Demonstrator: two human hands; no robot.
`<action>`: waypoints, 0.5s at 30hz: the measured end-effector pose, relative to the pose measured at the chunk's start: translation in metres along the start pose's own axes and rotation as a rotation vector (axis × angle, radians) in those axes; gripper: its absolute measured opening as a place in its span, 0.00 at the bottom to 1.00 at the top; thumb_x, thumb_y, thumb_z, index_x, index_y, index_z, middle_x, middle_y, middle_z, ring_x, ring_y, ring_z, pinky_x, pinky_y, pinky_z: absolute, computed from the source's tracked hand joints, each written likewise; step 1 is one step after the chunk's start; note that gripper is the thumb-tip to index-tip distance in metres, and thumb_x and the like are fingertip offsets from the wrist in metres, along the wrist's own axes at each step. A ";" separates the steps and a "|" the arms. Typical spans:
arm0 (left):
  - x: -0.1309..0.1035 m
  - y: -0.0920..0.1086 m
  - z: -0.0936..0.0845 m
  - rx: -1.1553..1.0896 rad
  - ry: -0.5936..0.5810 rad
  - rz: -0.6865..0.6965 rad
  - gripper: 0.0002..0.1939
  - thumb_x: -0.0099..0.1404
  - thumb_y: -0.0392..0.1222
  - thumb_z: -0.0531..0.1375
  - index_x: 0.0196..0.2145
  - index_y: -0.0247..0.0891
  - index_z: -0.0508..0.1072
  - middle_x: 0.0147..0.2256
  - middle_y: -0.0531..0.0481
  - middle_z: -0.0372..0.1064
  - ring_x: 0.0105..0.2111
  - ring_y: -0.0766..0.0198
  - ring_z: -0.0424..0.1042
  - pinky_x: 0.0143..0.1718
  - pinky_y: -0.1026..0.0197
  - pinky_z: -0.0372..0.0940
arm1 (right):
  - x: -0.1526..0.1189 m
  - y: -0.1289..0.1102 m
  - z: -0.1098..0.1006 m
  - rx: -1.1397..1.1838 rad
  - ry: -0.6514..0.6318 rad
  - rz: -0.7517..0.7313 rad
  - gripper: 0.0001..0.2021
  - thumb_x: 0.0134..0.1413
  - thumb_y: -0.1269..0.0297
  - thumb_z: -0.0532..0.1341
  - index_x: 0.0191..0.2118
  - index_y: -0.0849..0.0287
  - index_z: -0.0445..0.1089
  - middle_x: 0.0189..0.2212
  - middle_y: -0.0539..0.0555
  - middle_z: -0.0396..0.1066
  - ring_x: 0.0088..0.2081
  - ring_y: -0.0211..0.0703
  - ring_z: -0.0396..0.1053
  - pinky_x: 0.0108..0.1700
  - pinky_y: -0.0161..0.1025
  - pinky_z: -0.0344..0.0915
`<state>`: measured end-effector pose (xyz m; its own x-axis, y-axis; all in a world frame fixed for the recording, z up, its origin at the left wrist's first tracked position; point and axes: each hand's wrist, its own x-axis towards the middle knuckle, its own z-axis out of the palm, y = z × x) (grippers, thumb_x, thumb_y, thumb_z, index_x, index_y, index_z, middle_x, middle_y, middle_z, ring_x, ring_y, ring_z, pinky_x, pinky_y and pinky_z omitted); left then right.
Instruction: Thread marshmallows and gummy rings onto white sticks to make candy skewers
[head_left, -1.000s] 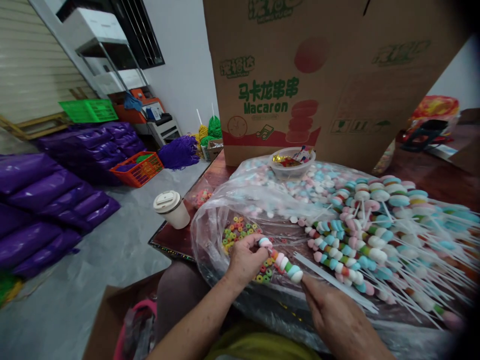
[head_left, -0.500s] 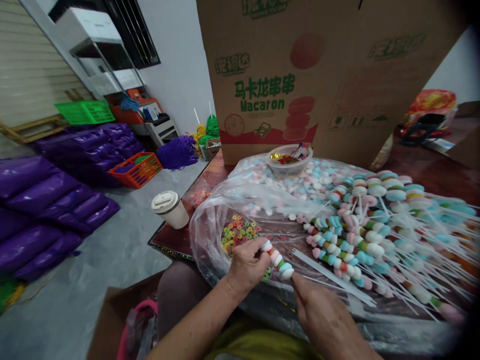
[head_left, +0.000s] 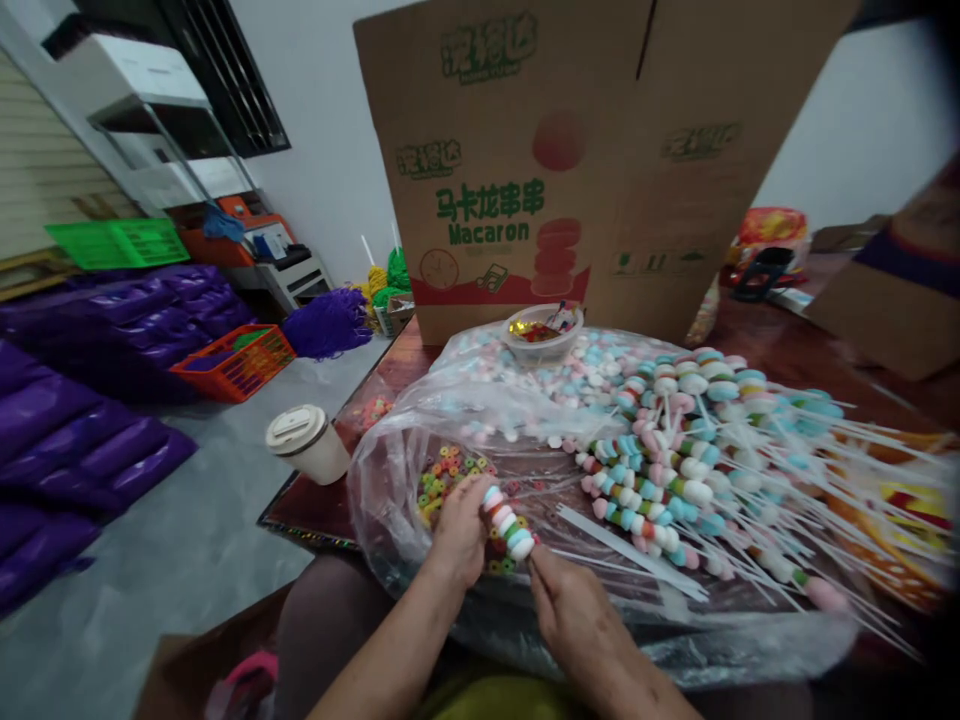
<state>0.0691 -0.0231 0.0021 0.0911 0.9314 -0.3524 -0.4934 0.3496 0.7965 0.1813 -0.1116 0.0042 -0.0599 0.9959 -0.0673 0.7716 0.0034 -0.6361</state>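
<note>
A short candy skewer (head_left: 508, 522) in white, pink, blue, green and orange is held between both hands. My left hand (head_left: 461, 525) has its fingers closed at the skewer's upper end. My right hand (head_left: 574, 600) grips the lower end, just below the last white piece; the stick is hidden in its fingers. Under and behind my left hand are colourful ring candies (head_left: 442, 470) in a clear plastic bag (head_left: 390, 510). To the right lie many finished-looking candy skewers (head_left: 660, 490) with white sticks, beside loose white sticks (head_left: 630, 550).
Pastel candies (head_left: 600, 360) and a plastic bowl (head_left: 541, 335) with wrappers sit behind. A large carton (head_left: 480, 150) stands at the back. A lidded cup (head_left: 309, 442) is at the table's left edge. An orange basket (head_left: 236, 365) and purple bags (head_left: 67, 450) lie beyond, left.
The view has turned right, so everything appears further left. My left hand's fingers have shifted at the upper end of the skewer, and more of a carton shows at the right.
</note>
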 end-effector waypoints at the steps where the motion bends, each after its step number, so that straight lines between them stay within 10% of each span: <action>1: 0.000 -0.002 0.005 -0.052 -0.009 -0.037 0.09 0.49 0.41 0.61 0.26 0.33 0.67 0.24 0.53 0.66 0.22 0.69 0.66 0.24 0.67 0.61 | 0.000 -0.001 -0.001 0.000 -0.004 0.016 0.14 0.55 0.67 0.44 0.34 0.59 0.67 0.25 0.55 0.71 0.29 0.39 0.67 0.30 0.32 0.54; 15: -0.009 -0.024 0.032 -0.227 0.052 0.013 0.18 0.51 0.50 0.60 0.20 0.37 0.55 0.11 0.62 0.51 0.10 0.75 0.54 0.15 0.70 0.56 | 0.011 -0.006 0.008 -0.189 -0.033 0.076 0.13 0.50 0.74 0.48 0.37 0.61 0.67 0.31 0.58 0.73 0.33 0.45 0.70 0.31 0.35 0.56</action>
<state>0.1077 -0.0368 0.0022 0.0419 0.9273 -0.3720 -0.6766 0.3002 0.6723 0.1708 -0.1018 0.0013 -0.0158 0.9905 -0.1368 0.8796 -0.0513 -0.4730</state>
